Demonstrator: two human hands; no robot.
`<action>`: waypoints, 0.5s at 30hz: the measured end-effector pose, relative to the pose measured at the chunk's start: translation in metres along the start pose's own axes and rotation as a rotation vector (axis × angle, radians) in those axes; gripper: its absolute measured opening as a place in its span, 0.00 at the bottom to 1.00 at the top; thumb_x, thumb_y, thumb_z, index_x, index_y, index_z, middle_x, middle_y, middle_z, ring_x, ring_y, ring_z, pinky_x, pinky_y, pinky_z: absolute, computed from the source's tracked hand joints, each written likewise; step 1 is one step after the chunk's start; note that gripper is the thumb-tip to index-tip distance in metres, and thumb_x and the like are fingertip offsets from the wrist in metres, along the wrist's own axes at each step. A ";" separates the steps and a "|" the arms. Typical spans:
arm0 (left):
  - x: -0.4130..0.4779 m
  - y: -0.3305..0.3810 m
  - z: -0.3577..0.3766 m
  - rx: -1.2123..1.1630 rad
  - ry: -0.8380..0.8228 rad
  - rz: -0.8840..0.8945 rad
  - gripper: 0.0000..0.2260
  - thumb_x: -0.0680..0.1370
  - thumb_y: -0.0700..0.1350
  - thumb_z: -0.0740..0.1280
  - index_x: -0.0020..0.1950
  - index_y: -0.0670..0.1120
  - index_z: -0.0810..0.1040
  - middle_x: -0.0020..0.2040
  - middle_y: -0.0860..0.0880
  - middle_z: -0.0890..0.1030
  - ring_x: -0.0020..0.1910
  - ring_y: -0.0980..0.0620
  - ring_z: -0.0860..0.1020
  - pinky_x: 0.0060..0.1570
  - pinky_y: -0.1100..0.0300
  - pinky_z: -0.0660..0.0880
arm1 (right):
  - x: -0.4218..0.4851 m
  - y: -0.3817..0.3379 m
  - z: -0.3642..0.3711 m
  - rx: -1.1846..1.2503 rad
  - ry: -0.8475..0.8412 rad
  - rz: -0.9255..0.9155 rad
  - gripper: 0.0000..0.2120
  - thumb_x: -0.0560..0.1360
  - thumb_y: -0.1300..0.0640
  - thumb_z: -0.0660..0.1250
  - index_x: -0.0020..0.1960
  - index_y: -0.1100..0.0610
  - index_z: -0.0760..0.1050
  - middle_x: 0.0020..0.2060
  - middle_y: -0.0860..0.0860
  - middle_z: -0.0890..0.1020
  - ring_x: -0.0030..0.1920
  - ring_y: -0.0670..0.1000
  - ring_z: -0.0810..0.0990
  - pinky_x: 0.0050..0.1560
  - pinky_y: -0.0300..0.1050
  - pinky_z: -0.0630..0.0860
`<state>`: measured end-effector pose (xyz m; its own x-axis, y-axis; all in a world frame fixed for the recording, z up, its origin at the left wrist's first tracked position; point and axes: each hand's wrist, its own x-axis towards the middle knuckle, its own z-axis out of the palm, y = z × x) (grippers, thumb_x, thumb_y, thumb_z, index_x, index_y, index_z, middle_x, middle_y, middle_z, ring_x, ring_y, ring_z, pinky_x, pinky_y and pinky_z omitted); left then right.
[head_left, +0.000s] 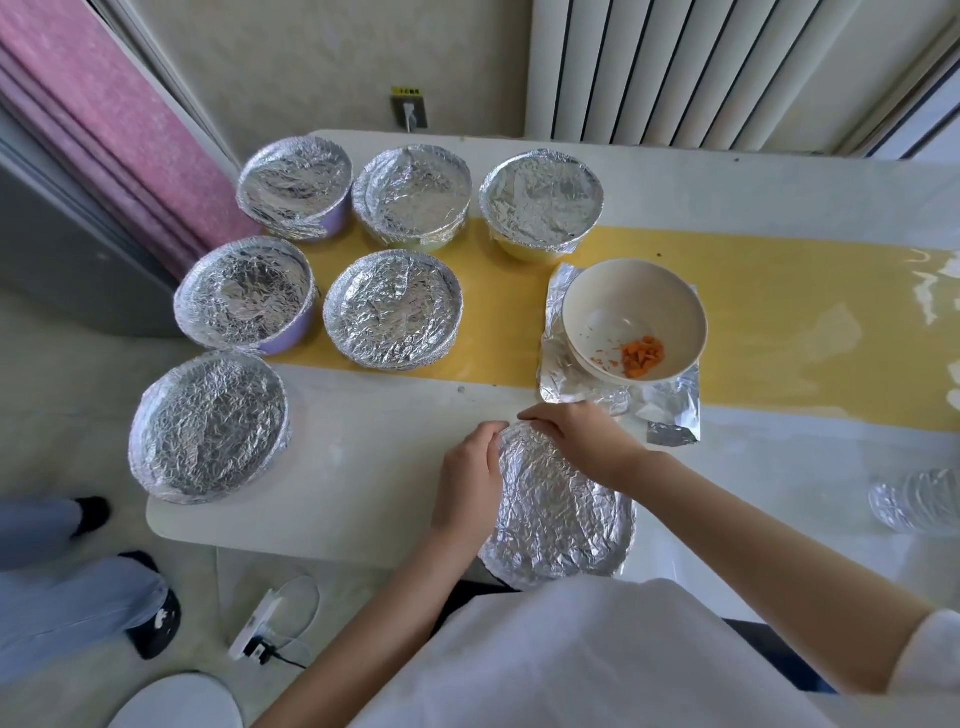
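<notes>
I hold the foil-covered bowl (561, 519) at the near edge of the bench (363, 467). My left hand (467, 470) and right hand (579, 441) are bent over its far rim, and the fingers of both curl around the foil there.

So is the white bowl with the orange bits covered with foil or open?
Open. The white bowl shows its bare inside with a few orange bits; the foil sheet lies spread underneath it.

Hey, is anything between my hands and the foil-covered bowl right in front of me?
No, nothing visible. The left hand and right hand already hold the far rim of the foil-covered bowl.
</notes>
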<state>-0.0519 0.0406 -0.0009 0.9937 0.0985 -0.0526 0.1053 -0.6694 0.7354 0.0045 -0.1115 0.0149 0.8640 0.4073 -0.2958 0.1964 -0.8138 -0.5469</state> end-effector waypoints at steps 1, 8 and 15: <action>0.001 0.000 0.000 0.000 0.004 -0.005 0.10 0.80 0.37 0.60 0.57 0.41 0.78 0.47 0.43 0.83 0.45 0.43 0.80 0.42 0.59 0.69 | 0.000 0.000 0.001 -0.010 0.003 0.000 0.13 0.81 0.58 0.58 0.61 0.55 0.77 0.50 0.55 0.83 0.49 0.57 0.80 0.50 0.47 0.74; -0.001 0.005 0.003 0.022 0.023 0.002 0.09 0.79 0.37 0.60 0.53 0.42 0.79 0.42 0.43 0.83 0.40 0.44 0.79 0.38 0.55 0.69 | 0.004 -0.013 -0.009 -0.334 -0.115 -0.018 0.13 0.76 0.68 0.54 0.53 0.57 0.74 0.41 0.55 0.78 0.38 0.54 0.73 0.37 0.45 0.67; -0.002 0.003 0.004 -0.019 -0.014 0.023 0.08 0.80 0.39 0.60 0.55 0.41 0.76 0.45 0.43 0.82 0.43 0.44 0.79 0.40 0.58 0.69 | 0.005 -0.014 -0.003 -0.318 -0.073 -0.071 0.16 0.77 0.66 0.57 0.59 0.54 0.75 0.47 0.55 0.82 0.47 0.57 0.79 0.40 0.45 0.68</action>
<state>-0.0532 0.0359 -0.0012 0.9964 0.0726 -0.0447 0.0815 -0.6569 0.7496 0.0077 -0.0991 0.0230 0.8097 0.4867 -0.3278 0.3994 -0.8664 -0.2996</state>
